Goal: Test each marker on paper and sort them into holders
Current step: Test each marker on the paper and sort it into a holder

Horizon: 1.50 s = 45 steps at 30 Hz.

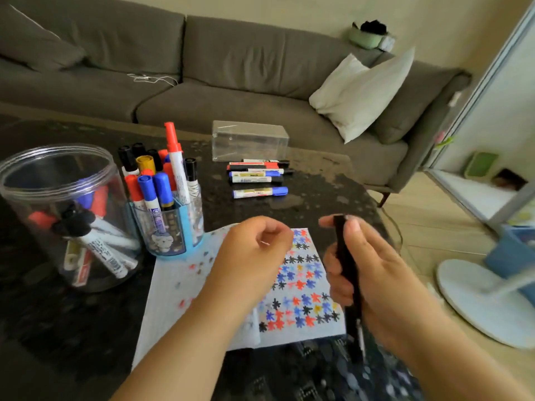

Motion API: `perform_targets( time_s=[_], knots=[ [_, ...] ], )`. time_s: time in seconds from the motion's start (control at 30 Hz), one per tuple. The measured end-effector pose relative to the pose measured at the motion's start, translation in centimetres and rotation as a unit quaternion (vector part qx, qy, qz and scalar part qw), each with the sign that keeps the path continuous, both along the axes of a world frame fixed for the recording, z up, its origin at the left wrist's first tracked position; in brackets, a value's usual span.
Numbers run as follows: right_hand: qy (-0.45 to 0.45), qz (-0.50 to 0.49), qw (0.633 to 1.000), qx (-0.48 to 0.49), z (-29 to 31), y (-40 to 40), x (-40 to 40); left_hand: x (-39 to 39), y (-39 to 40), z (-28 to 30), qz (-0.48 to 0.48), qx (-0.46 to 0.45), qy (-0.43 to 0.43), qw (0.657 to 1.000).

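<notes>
Plainly the person is mid-cycle with one black marker (pixel 348 273): the right hand (pixel 373 273) has its fingers curled around the barrel and holds it nearly upright, off the near right corner of the paper (pixel 179 287), one end up by the fingertips and the other end low, blurred against the lap. The left hand (pixel 254 256) hovers over the middle of the paper with fingers loosely curled; whether it pinches a small thing such as a cap cannot be told from the blur. By the look of it the marker is either about to be tested or has its test done and waits to be sorted; the sheet already carries rows of red, blue, black and yellow flower marks, so the task seems well along. The next move calls for either a short stroke on a bare patch of paper or recapping and dropping the marker into a holder.

At the table's (pixel 318 186) left edge stands a clear round jar (pixel 55 180) with markers lying inside, and just beside it a blue pen cup (pixel 170 230) packed with upright markers, its base touching the paper's far left corner. Toward the far edge lie several untested markers (pixel 257 178) in a row, near a clear box (pixel 249 140). The crowded cup leaves little room, and the left forearm crosses the paper
</notes>
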State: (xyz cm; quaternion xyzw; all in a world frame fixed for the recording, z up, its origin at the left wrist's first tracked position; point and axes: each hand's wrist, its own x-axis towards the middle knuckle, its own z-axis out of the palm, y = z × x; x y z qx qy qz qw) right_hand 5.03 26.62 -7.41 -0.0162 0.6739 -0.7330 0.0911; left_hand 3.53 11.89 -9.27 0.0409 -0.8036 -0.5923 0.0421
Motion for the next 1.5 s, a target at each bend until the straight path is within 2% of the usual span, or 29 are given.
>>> perform_targets(
  time_s=[0.13,0.27,0.4,0.43,0.5,0.6,0.7,0.73,0.8,0.83,0.9,0.97,1.13,1.2,1.27,1.33,1.4,1.5],
  knots=[
    [-0.129,0.028,0.986,-0.104,-2.3,1.2,3.4,2.2,2.5,-0.8,-0.121,0.092,-0.069,0.986],
    [-0.139,0.063,0.968,-0.201,-2.9,1.9,4.3,3.0,3.2,-1.3,-0.202,0.215,-0.142,0.945],
    [-0.187,0.109,0.940,-0.265,-3.0,2.1,4.4,3.2,3.1,-1.6,-0.257,0.345,-0.183,0.884],
    [-0.187,0.119,0.935,-0.278,-3.0,2.0,4.4,3.3,3.2,-1.6,-0.256,0.363,-0.180,0.878],
    [-0.166,0.125,0.940,-0.270,-2.9,2.0,4.3,3.4,3.7,-1.6,-0.226,0.368,-0.164,0.887],
    [-0.110,0.106,0.976,-0.153,-2.8,1.9,4.0,3.3,4.2,-1.4,-0.175,0.377,-0.143,0.898],
    [-0.054,0.072,0.996,-0.002,-3.1,1.6,3.7,3.1,4.7,-1.5,-0.138,0.364,-0.150,0.909],
    [-0.013,0.060,0.994,0.086,-3.4,1.5,3.7,2.9,4.8,-1.6,-0.110,0.364,-0.154,0.912],
    [0.083,0.043,0.956,0.280,-4.4,1.4,3.8,2.2,4.5,-1.8,-0.037,0.360,-0.160,0.918],
    [0.106,0.041,0.937,0.330,-4.9,1.5,3.9,1.8,4.1,-2.0,-0.005,0.342,-0.155,0.927],
    [0.089,0.038,0.935,0.342,-5.3,1.8,4.1,1.2,3.0,-2.2,0.031,0.275,-0.131,0.952],
    [0.049,0.036,0.945,0.320,-5.1,2.5,4.0,1.1,1.9,-2.4,0.032,0.210,-0.116,0.970],
    [-0.044,0.038,0.982,0.178,-4.4,4.3,3.9,1.8,1.0,-2.8,0.010,0.046,-0.123,0.991],
    [-0.058,0.007,0.990,0.131,-4.4,4.7,3.7,2.1,0.9,-2.7,-0.005,-0.006,-0.110,0.994],
    [-0.083,-0.032,0.995,0.040,-4.4,5.0,3.5,2.2,1.0,-2.5,-0.019,-0.045,-0.103,0.993],
    [-0.137,-0.066,0.985,-0.085,-4.4,5.5,3.1,2.1,1.1,-2.5,-0.028,-0.074,-0.093,0.993],
    [-0.191,-0.096,0.958,-0.191,-4.3,5.9,2.8,2.0,1.0,-2.5,-0.039,-0.090,-0.089,0.991],
    [-0.234,-0.118,0.934,-0.241,-4.3,5.9,2.4,1.9,1.1,-2.9,-0.060,-0.093,-0.090,0.990]
  ],
)
